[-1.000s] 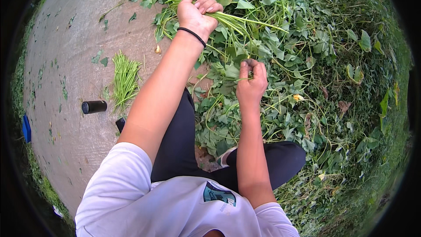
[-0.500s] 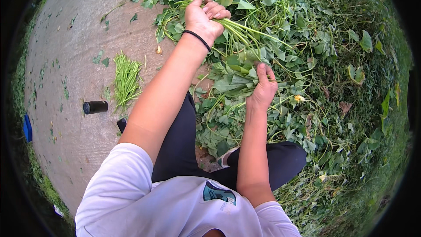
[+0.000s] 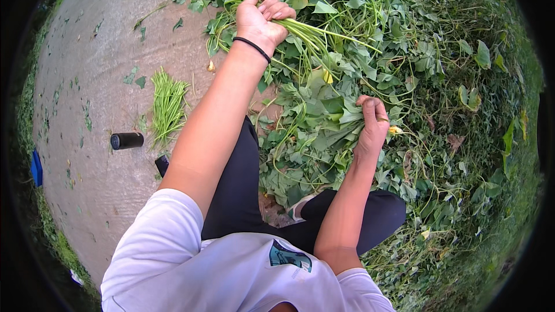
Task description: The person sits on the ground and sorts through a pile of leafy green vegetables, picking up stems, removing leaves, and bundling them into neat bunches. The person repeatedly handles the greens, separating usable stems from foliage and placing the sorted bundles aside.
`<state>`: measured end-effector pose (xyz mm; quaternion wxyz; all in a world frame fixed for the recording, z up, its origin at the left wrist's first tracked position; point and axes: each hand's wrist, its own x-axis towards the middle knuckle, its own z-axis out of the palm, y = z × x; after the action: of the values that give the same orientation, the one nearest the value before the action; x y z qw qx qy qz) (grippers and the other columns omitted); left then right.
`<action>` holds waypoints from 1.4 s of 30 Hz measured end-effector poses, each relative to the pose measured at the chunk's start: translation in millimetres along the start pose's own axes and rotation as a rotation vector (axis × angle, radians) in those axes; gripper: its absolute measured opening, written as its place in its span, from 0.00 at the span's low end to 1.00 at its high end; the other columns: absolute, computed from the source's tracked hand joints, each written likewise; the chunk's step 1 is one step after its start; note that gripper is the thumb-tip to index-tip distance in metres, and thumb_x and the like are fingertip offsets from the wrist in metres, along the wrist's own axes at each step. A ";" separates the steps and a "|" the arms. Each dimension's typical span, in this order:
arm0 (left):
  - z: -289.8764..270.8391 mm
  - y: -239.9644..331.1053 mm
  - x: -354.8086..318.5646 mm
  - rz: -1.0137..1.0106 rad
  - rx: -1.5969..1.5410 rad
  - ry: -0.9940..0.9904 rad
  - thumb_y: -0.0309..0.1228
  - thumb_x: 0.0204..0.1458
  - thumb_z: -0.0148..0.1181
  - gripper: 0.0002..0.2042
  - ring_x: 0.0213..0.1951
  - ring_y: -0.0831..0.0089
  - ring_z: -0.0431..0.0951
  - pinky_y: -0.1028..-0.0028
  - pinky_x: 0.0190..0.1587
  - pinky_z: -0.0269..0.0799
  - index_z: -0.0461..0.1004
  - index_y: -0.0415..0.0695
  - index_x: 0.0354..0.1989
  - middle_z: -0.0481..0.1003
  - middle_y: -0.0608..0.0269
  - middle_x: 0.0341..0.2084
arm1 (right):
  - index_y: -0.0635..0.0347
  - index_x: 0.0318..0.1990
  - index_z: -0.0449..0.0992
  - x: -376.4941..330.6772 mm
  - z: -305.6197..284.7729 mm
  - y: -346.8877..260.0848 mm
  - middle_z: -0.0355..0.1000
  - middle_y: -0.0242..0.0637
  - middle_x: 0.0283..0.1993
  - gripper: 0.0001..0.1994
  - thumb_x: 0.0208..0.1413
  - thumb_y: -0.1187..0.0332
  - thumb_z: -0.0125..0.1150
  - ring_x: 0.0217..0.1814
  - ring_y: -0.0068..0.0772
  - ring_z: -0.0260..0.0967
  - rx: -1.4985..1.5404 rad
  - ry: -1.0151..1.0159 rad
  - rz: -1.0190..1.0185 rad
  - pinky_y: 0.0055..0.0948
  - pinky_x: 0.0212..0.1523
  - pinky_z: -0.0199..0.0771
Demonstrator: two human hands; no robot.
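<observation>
My left hand [image 3: 262, 21], with a black band at the wrist, is closed around a bunch of long green stems [image 3: 308, 33]. Their free ends fan out to the right over the leafy vines. Lower and to the right, the fingers of my right hand [image 3: 373, 121] are pinched on a cluster of broad green leaves [image 3: 341, 117]. A gap separates the two hands. Beneath both lies a large heap of cut leafy vines [image 3: 370, 17].
On the concrete [image 3: 87, 98] to the left lies a pile of bare green stems [image 3: 167, 104]. A black cylinder [image 3: 126, 140] and a dark phone-like object [image 3: 162, 164] lie nearby. A blue object [image 3: 36, 167] sits at the far left edge. Scattered leaves dot the concrete.
My right hand has moved right and slightly nearer to me, drawing the leaf cluster along. My left hand has shifted slightly left, still holding the stems.
</observation>
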<state>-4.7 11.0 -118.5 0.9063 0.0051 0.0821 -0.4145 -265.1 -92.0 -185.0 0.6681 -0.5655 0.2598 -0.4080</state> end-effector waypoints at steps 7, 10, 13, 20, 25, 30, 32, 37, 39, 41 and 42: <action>3.3 -9.9 -5.1 -0.047 0.030 -0.051 0.46 0.62 0.38 0.19 0.10 0.80 0.47 0.78 0.17 0.49 0.60 0.46 0.24 0.50 0.77 0.08 | 0.65 0.39 0.78 24.6 37.5 -10.1 0.71 0.33 0.28 0.09 0.51 0.73 0.64 0.29 0.21 0.65 -0.730 -0.164 -0.384 0.20 0.35 0.65; 0.7 -12.3 -5.8 -0.029 0.084 0.001 0.47 0.62 0.40 0.19 0.10 0.80 0.46 0.77 0.18 0.48 0.61 0.47 0.25 0.50 0.77 0.08 | 0.68 0.33 0.76 24.9 34.9 6.5 0.74 0.35 0.30 0.08 0.53 0.70 0.63 0.30 0.25 0.67 -0.305 0.068 -0.116 0.24 0.34 0.68; 7.0 -0.8 -7.0 0.017 -0.009 -0.053 0.46 0.62 0.40 0.18 0.10 0.81 0.47 0.78 0.18 0.48 0.60 0.47 0.25 0.50 0.77 0.08 | 0.67 0.38 0.74 28.4 6.1 13.4 0.73 0.34 0.33 0.09 0.59 0.68 0.56 0.35 0.23 0.66 0.272 0.456 0.224 0.23 0.44 0.66; 0.5 9.5 -3.2 -0.004 -0.037 -0.093 0.47 0.62 0.39 0.19 0.10 0.80 0.48 0.77 0.19 0.50 0.60 0.47 0.24 0.51 0.76 0.08 | 0.65 0.44 0.76 -0.4 33.1 0.3 0.72 0.30 0.33 0.12 0.54 0.68 0.61 0.35 0.19 0.64 -0.412 -0.295 0.106 0.20 0.40 0.65; 1.7 2.4 -5.1 -0.014 -0.053 -0.066 0.48 0.62 0.39 0.19 0.10 0.80 0.48 0.78 0.18 0.49 0.60 0.47 0.24 0.50 0.77 0.08 | 0.63 0.42 0.78 -8.5 57.8 15.8 0.70 0.29 0.30 0.12 0.48 0.72 0.67 0.33 0.18 0.64 -0.395 -0.348 0.063 0.19 0.37 0.65; 2.6 3.6 -6.3 -0.007 -0.061 -0.070 0.48 0.61 0.40 0.19 0.10 0.81 0.48 0.78 0.18 0.50 0.61 0.47 0.25 0.50 0.77 0.08 | 0.65 0.41 0.77 -8.4 71.1 16.1 0.71 0.29 0.28 0.13 0.47 0.71 0.68 0.32 0.17 0.63 -0.356 -0.284 0.064 0.18 0.35 0.65; 3.1 4.3 -6.3 -0.012 -0.069 -0.068 0.48 0.61 0.40 0.19 0.10 0.81 0.48 0.78 0.18 0.50 0.61 0.47 0.24 0.50 0.77 0.08 | 0.66 0.40 0.76 -10.3 75.7 15.5 0.71 0.29 0.28 0.12 0.48 0.71 0.67 0.31 0.17 0.63 -0.313 -0.294 0.066 0.19 0.35 0.65; 7.4 -0.7 -4.4 -0.006 -0.111 -0.051 0.48 0.61 0.40 0.19 0.09 0.81 0.47 0.77 0.17 0.49 0.60 0.49 0.24 0.50 0.78 0.08 | 0.67 0.35 0.73 -5.2 59.6 19.6 0.71 0.30 0.29 0.09 0.55 0.68 0.61 0.32 0.19 0.63 -0.548 -0.226 -0.094 0.21 0.37 0.66; 5.2 16.2 -4.9 0.066 0.022 -0.040 0.48 0.61 0.40 0.19 0.09 0.81 0.47 0.77 0.17 0.48 0.60 0.49 0.23 0.50 0.78 0.08 | 0.68 0.36 0.71 -0.6 46.2 15.6 0.69 0.32 0.34 0.11 0.58 0.66 0.57 0.36 0.20 0.61 -0.396 -0.123 0.006 0.22 0.41 0.63; 5.9 13.1 -7.0 0.027 0.043 0.016 0.48 0.61 0.41 0.19 0.10 0.80 0.46 0.77 0.17 0.47 0.59 0.50 0.23 0.48 0.77 0.08 | 0.68 0.38 0.72 6.7 27.7 5.3 0.70 0.33 0.35 0.10 0.57 0.67 0.58 0.36 0.22 0.61 -0.261 -0.101 0.137 0.21 0.43 0.61; 8.4 20.0 -9.2 0.061 0.034 0.000 0.48 0.61 0.41 0.19 0.10 0.81 0.46 0.77 0.17 0.47 0.58 0.50 0.23 0.48 0.77 0.08 | 0.68 0.40 0.73 5.1 32.1 -12.3 0.72 0.36 0.36 0.11 0.56 0.68 0.58 0.36 0.26 0.66 -0.049 -0.039 0.288 0.23 0.42 0.66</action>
<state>5.6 30.4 -110.0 0.9183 0.0231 0.0749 -0.3880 -239.4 -79.2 -165.3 0.7106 -0.5463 0.3350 -0.2904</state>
